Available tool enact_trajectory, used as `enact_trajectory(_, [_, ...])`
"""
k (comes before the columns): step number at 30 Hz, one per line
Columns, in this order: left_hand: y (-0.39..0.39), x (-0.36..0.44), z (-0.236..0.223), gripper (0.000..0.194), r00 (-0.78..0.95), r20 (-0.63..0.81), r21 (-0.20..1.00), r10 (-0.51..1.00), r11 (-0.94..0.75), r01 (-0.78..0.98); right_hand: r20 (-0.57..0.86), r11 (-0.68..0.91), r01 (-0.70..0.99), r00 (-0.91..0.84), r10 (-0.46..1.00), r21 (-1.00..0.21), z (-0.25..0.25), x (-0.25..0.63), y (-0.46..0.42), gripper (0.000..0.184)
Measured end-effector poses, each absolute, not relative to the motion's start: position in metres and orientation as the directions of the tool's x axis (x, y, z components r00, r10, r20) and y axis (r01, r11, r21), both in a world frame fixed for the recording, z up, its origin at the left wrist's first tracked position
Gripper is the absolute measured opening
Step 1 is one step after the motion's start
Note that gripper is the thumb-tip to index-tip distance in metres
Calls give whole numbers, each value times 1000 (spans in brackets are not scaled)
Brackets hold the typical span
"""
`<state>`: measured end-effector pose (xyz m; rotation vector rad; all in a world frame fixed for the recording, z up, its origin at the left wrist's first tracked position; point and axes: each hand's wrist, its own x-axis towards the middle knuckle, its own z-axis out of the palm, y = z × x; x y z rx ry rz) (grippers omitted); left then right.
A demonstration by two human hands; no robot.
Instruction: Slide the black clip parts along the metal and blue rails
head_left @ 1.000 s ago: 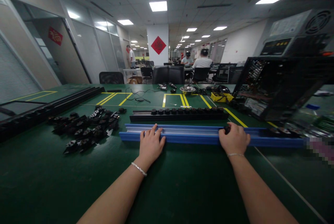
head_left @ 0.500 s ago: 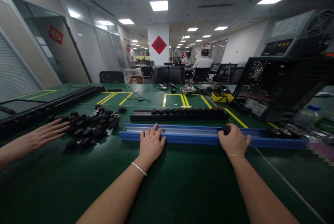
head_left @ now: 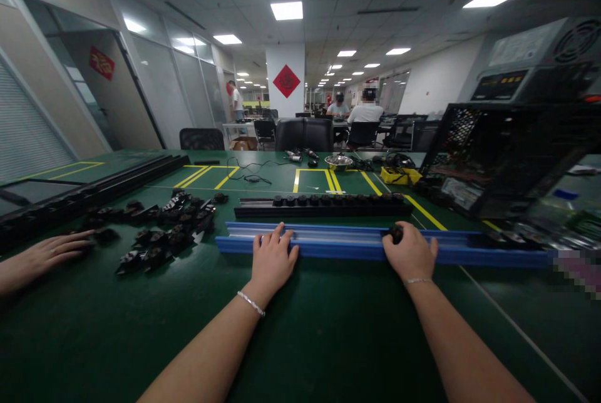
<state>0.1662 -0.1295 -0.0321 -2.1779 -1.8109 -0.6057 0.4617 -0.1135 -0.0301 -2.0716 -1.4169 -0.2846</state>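
With the left hand (head_left: 272, 258) pressed flat, fingers apart, on the long blue metal rail (head_left: 338, 241) lying across the green desk (head_left: 328, 328), and the right hand (head_left: 409, 254) pinching a small black knob-like part (head_left: 395, 233) in its channel, the part could jam if tilted.

near: bare green mat (head_left: 328, 328) | beyond: blue rail (head_left: 338, 243) (full-width barrier)
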Motion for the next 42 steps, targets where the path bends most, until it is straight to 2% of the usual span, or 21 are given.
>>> enact_trajectory(17, [-131, 167, -31, 42, 141, 455, 69, 879, -193, 979, 562, -125, 953, 265, 784, -275, -29, 456, -113, 30])
enact_trajectory(29, [-130, 167, -30, 42, 149, 452, 72, 880, -203, 977, 554, -103, 962, 230, 800, -252, -28, 448, -114, 30])
enact_trajectory(36, [-131, 167, -28, 42, 142, 433, 85, 890, -197, 977, 576, -11, 976, 139, 806, -219, -29, 441, -113, 29])
enact_trajectory(42, [-131, 167, -29, 42, 143, 455, 83, 879, -202, 976, 569, -22, 976, 145, 809, -218, -28, 440, -115, 32])
